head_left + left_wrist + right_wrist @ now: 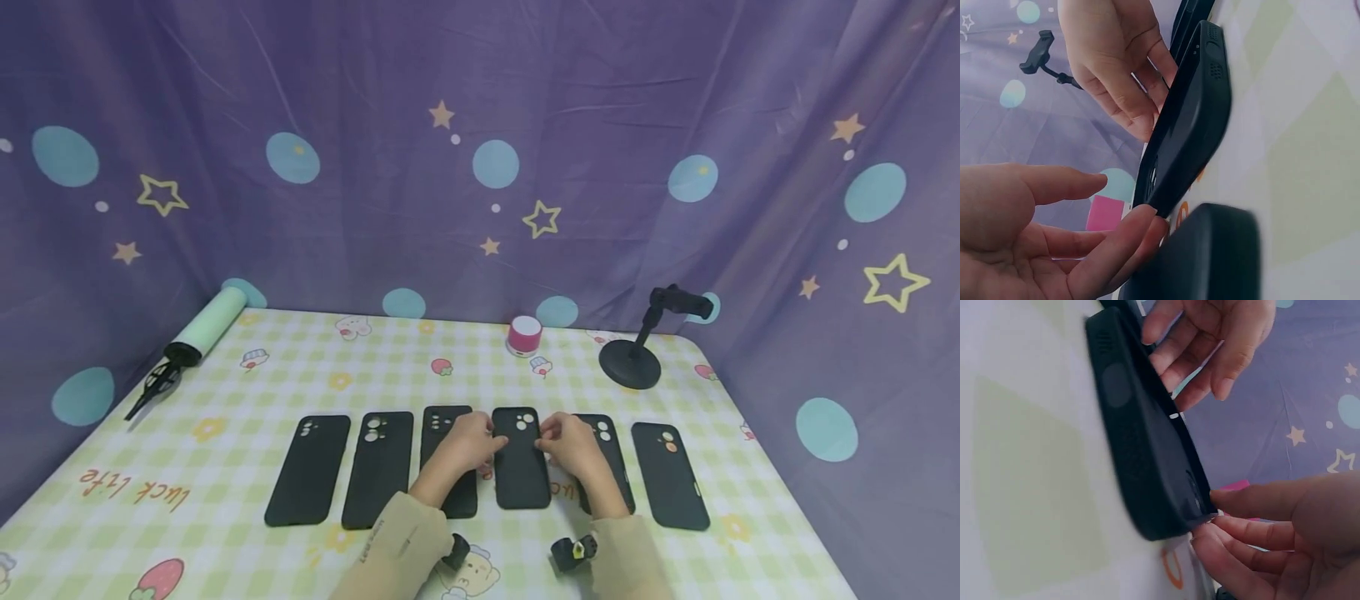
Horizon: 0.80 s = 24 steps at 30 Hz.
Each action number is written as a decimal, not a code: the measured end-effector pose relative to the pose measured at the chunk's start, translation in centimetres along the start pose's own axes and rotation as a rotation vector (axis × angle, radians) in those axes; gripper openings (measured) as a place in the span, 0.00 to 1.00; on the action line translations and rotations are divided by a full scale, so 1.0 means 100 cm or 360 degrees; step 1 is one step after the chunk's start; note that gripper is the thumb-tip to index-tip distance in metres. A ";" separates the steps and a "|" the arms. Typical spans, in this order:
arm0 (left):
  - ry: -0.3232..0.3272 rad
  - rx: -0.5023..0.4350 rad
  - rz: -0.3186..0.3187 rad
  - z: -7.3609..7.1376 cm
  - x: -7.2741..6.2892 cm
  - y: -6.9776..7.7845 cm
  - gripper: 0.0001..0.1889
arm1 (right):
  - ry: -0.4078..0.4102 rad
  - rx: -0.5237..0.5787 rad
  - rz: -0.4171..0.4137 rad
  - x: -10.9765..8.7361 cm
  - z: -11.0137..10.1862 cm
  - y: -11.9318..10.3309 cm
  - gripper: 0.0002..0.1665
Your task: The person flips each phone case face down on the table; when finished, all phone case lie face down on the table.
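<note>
A black phone case (522, 467) with a camera cutout lies in the middle of a row, its raised rim facing up. My left hand (472, 442) is at its left edge; in the left wrist view the fingertips (1144, 215) touch near the rim while the thumb (1079, 182) stays apart. On the opposite side, my right hand (570, 446) pinches the case's edge between thumb and fingers, as the right wrist view shows at the thumb tip (1225, 500). Another black case (459, 492) lies partly under my left forearm, and one more (611, 454) is partly covered by my right hand.
More black cases lie in the row: two at left (309, 471) (378, 471) and one at far right (670, 483). Behind them stand a pink-and-white cylinder (525, 335) and a black phone stand (630, 364). A mint-green pump (213, 325) lies at the back left.
</note>
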<state>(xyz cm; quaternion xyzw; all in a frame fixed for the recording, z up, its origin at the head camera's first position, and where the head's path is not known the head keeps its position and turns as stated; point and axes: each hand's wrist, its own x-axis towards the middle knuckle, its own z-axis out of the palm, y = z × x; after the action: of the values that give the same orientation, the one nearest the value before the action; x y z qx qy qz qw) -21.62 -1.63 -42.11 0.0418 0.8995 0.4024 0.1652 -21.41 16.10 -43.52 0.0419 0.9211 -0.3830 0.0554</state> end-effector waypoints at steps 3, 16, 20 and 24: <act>0.0005 -0.0012 -0.0003 0.000 0.000 -0.001 0.20 | 0.0020 -0.0011 -0.0004 0.000 0.003 0.000 0.10; 0.0019 0.0055 0.0030 -0.001 0.003 -0.004 0.19 | 0.0047 -0.0011 0.0052 -0.001 0.006 -0.003 0.09; 0.0022 0.0050 0.0021 -0.001 0.003 -0.003 0.20 | 0.0048 -0.0014 0.0072 -0.001 0.007 -0.004 0.09; 0.0039 -0.0006 0.0022 -0.001 0.003 -0.002 0.20 | 0.0051 -0.0016 0.0078 0.000 0.007 -0.003 0.09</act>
<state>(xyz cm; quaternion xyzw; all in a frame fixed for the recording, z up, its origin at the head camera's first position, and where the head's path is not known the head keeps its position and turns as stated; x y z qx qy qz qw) -21.92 -1.81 -42.26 0.0428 0.9003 0.4057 0.1516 -21.39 15.33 -43.79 0.0703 0.9226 -0.3761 0.0502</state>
